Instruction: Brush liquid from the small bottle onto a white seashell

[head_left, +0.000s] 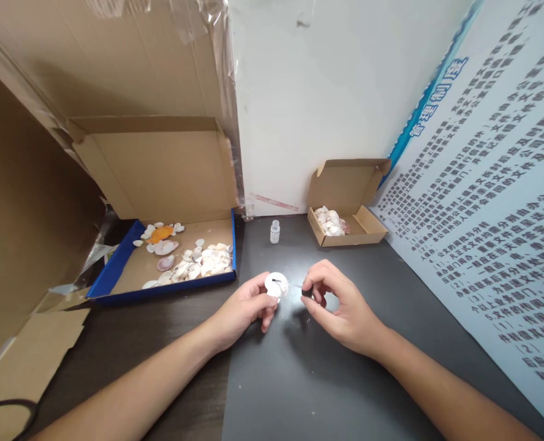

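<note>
The only view is from a camera worn on the person's head, looking forward and down over the dark tabletop (272, 392). It sits close enough for both forearms to enter from the bottom edge, with the left hand (249, 304) and right hand (340, 306) near the middle. Its view reaches the upright white panel (318, 104) behind and the printed sheet (492, 184) at the right. With a single view, no part is shared.

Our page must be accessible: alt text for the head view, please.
Left hand holds a white shell; right hand pinches a black cap beside it. Beyond: a bottle, and shells in a blue box and a brown box.
</note>
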`<state>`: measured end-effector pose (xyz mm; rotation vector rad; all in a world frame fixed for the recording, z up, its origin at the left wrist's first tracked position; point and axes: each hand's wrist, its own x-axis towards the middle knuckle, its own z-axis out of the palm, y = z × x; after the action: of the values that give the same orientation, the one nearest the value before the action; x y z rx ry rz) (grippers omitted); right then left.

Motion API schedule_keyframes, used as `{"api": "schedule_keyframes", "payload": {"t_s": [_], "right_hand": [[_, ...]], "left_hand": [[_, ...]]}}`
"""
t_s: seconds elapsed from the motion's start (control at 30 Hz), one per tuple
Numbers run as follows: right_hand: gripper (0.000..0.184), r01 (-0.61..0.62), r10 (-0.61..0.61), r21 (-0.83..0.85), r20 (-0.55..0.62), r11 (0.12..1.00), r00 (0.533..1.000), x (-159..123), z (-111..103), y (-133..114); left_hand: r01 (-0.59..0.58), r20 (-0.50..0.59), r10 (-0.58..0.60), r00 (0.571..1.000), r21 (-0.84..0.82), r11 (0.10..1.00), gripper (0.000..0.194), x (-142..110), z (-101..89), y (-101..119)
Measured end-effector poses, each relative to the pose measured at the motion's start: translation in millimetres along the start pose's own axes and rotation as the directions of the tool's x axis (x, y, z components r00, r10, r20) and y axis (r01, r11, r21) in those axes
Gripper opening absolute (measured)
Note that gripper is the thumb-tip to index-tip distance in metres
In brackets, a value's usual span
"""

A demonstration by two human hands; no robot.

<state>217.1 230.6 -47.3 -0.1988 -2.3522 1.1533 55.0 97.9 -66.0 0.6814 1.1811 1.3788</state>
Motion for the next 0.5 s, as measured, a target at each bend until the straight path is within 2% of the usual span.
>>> {"api": "schedule_keyframes", "payload": {"t_s": [0.23, 0.5], "right_hand": [[0.013, -0.158, 0.163, 0.171, -0.015, 0.973, 0.987, -0.7, 1.7, 3.6], [0.017, -0.27, 0.281, 0.212, -0.026, 0.939, 0.959, 2.7, 3.8, 2.2]], "left_hand": [[-0.047, 0.012, 0.046, 0.999, 0.097, 0.994, 0.02, 0.1, -0.5, -2.3], [-0.07, 0.044, 0.061, 0.997, 0.227, 0.971, 0.017, -3.8, 4.3, 4.3]]}}
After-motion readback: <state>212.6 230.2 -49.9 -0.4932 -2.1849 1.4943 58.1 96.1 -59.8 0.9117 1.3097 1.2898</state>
